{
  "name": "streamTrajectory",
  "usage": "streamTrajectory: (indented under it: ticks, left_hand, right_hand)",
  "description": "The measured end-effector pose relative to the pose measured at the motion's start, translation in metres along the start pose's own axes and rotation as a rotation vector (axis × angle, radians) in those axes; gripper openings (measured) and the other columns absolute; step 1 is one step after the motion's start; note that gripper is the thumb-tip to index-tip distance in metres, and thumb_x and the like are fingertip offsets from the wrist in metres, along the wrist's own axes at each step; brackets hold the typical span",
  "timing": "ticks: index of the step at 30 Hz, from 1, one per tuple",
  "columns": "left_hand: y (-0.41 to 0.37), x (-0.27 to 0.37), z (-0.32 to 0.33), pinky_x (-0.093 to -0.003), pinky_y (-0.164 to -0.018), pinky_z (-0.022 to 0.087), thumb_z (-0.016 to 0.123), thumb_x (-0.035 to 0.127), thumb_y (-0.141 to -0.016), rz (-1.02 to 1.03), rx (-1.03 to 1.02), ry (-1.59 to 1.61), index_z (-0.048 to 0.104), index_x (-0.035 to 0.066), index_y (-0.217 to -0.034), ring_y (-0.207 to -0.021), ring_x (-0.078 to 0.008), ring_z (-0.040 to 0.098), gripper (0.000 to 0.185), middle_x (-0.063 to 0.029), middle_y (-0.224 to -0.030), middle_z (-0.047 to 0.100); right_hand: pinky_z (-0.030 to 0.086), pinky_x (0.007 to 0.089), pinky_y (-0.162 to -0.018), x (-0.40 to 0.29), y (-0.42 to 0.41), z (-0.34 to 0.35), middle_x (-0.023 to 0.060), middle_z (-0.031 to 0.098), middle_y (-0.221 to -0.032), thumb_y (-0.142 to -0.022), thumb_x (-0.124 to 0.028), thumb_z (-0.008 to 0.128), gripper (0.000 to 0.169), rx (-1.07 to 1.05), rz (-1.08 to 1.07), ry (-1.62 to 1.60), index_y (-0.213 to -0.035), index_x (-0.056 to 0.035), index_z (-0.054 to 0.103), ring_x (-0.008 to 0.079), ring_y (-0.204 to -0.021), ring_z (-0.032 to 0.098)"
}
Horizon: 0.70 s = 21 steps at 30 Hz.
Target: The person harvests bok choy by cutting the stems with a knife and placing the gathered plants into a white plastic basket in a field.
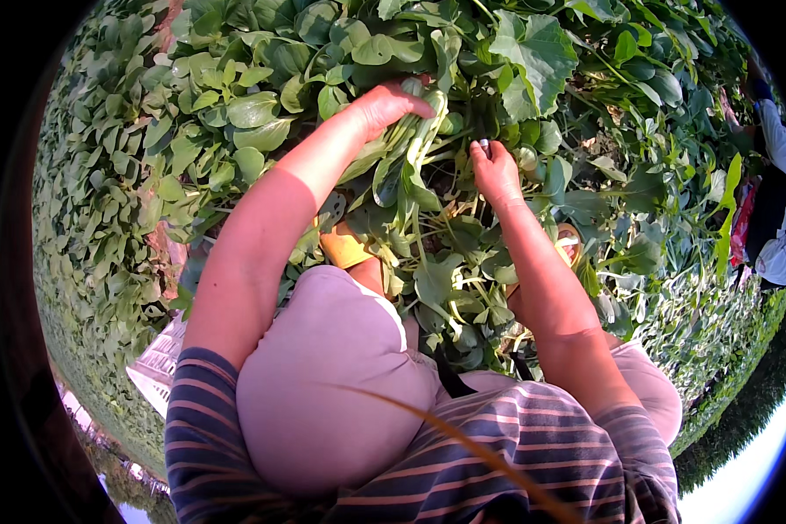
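My left hand [393, 108] is closed around a bunch of leafy green stalks [426, 131], whose pale stems stick out by the thumb and whose leaves hang towards my feet. To the right of the bunch, my right hand [496, 170] grips a dark handle [485, 147] with a light metal-coloured part at its top. Its far end is lost among the leaves, so the kind of tool is unclear. Leafy green plants [255, 111] stand around both hands, and a large lobed leaf [537, 56] rises beyond the right one.
Yellow footwear [346, 245] shows among the plants between my knees. A pale plastic crate [160, 360] stands at the lower left, behind my left arm. At the far right edge is another person [776, 216]. Strips of bare soil [165, 252] run through the plants on the left.
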State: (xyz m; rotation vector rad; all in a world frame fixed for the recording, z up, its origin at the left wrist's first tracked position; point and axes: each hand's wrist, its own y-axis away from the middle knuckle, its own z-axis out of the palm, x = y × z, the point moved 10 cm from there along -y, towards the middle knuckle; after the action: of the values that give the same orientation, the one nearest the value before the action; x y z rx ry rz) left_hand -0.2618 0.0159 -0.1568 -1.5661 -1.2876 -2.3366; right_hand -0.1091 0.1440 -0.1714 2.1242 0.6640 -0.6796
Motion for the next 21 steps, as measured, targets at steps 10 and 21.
streamTrajectory:
  ticks: [10, 21]
  left_hand:
    - [0.002, -0.011, 0.002, -0.0290, -0.090, 0.038, 0.072, 0.007, -0.063, -0.109, -0.114, 0.200, 0.060, 0.011, -0.106, -0.096, -0.0150, 0.054, 0.044, -0.0019, -0.098, 0.062]
    - [0.007, -0.004, 0.008, -0.0283, -0.087, 0.041, 0.071, 0.006, -0.066, -0.025, -0.113, 0.274, 0.061, 0.006, -0.101, -0.089, -0.0146, 0.057, 0.036, -0.0035, -0.092, 0.064]
  right_hand:
    - [0.046, 0.0392, -0.074, 0.007, -0.027, -0.004, 0.0202, 0.063, -0.087, -0.084, -0.033, 0.055, 0.036, -0.013, -0.082, 0.067, -0.092, 0.0026, 0.056, 0.0365, -0.085, 0.059]
    - [0.049, 0.0362, -0.068, 0.010, -0.051, 0.011, 0.0175, 0.064, -0.091, -0.085, -0.036, 0.052, 0.040, -0.338, 0.151, 0.175, -0.108, -0.0037, 0.055, 0.0299, -0.071, 0.063]
